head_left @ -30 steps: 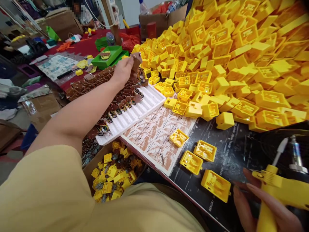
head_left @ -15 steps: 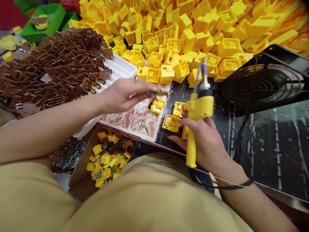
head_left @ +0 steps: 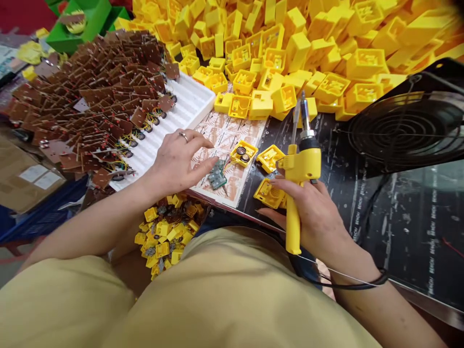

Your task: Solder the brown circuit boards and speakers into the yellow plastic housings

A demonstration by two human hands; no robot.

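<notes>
My right hand (head_left: 319, 212) is wrapped round the handle of a yellow soldering gun (head_left: 302, 166), whose metal tip points up and away from me. Bare fingers spread, my left hand (head_left: 181, 162) hovers over the printed sheet and holds nothing. Just right of its fingers lies a small green circuit board (head_left: 217, 175). Thin wires run from the board to two round black parts (head_left: 242, 153) sitting in a yellow plastic case (head_left: 250, 147). Two more open yellow cases, one upper (head_left: 270, 158) and one lower (head_left: 266, 194), lie left of the soldering gun.
Yellow cases (head_left: 261, 58) are heaped along the back. Brown circuit boards (head_left: 105, 92) with wired round parts pile up on white foam (head_left: 195, 104) at left. A black fan (head_left: 406, 125) stands at right. Below the table edge, a box holds yellow pieces (head_left: 163, 249).
My left hand has let go of the circuit board and drawn back to the left. The round black parts now sit in the case. The soldering gun stays in my right hand.
</notes>
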